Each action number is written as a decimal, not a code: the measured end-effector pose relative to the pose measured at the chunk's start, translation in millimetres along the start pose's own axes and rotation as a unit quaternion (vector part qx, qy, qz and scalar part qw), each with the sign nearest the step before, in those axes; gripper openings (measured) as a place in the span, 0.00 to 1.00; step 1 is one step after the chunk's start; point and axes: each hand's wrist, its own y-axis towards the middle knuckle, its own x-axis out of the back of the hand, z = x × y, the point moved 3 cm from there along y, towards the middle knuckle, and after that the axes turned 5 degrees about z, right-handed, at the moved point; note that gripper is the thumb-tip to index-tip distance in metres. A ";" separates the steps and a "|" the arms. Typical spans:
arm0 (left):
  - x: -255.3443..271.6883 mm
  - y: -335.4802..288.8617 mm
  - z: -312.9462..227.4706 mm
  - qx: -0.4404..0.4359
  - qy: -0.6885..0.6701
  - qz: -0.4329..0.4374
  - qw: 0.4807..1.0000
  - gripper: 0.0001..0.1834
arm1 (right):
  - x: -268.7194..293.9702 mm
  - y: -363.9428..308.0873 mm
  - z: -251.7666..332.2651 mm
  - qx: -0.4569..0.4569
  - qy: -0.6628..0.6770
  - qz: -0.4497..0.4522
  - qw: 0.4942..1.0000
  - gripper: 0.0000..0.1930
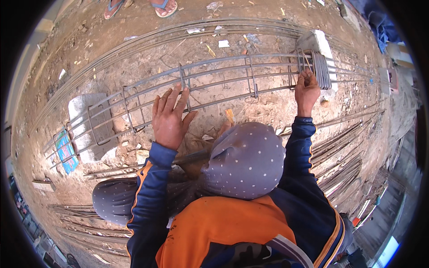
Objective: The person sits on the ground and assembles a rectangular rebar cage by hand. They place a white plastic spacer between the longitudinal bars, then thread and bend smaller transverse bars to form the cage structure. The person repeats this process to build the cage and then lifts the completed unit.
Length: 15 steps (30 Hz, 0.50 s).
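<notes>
A long, narrow cage of steel rebar (219, 64) runs across the ground before me, with rectangular wire stirrups around its bars at intervals. My left hand (170, 117) is open, fingers spread, its fingertips at the near bars beside an upright stirrup (182, 76). Toward the right end, a tight bunch of stirrups (321, 71) hangs around the bars. Just left of that bunch, my right hand (307, 93) is closed, its fingers pinching a loose stirrup at the near side. The exact grip is partly hidden by the fingers.
Pale concrete blocks lie under the cage, one at the left (85, 114) and one at the right (315, 41). A blue packet (65, 154) lies by the left end. More bars (339, 156) rest at the right. Sandalled feet of another person (163, 6) stand beyond.
</notes>
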 end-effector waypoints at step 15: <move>-6.3 -2.4 0.7 0.016 -0.011 0.014 1.000 0.38 | 3.9 -1.5 8.6 0.028 -0.081 0.105 0.991 0.16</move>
